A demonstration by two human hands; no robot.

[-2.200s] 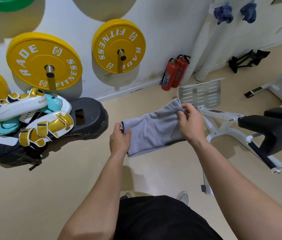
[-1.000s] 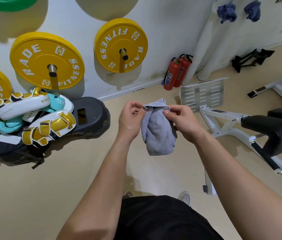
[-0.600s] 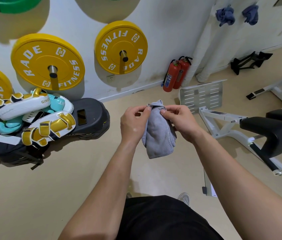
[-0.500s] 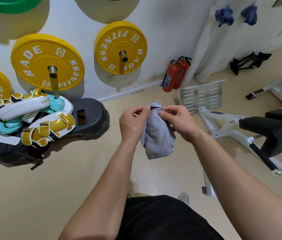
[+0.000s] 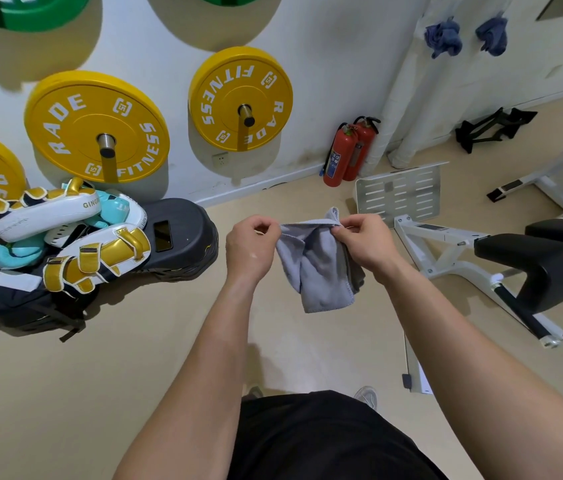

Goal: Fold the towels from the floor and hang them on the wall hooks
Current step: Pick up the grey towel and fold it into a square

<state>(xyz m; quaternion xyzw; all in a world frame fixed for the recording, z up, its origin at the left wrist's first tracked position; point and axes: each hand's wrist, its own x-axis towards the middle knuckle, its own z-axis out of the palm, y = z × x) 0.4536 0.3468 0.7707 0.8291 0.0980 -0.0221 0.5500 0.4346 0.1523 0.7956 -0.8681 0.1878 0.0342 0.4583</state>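
**Q:** Inventory by count?
**A:** Grey towel (image 5: pixel 321 271): 1. Blue towels: 2, the left blue towel (image 5: pixel 443 36) and the right blue towel (image 5: pixel 492 34), both hanging on the wall in the upper right of the frame. Yellow plates (image 5: pixel 96 128): 3, on the wall, upper left. Fire extinguishers (image 5: pixel 339 157): 2, at the foot of the wall.

**Q:** Containers?
**A:** One black bag (image 5: pixel 24 306), left of the frame. Strike pads (image 5: pixel 96 258) lie piled on it. I cannot see inside it.

**Q:** Grip state?
**A:** My left grip (image 5: pixel 252 251) and right grip (image 5: pixel 365 244) each pinch the grey towel's top edge between thumb and fingers, with my arms stretched forward. The towel hangs doubled at the centre of the frame, clear of the floor (image 5: pixel 65 393).
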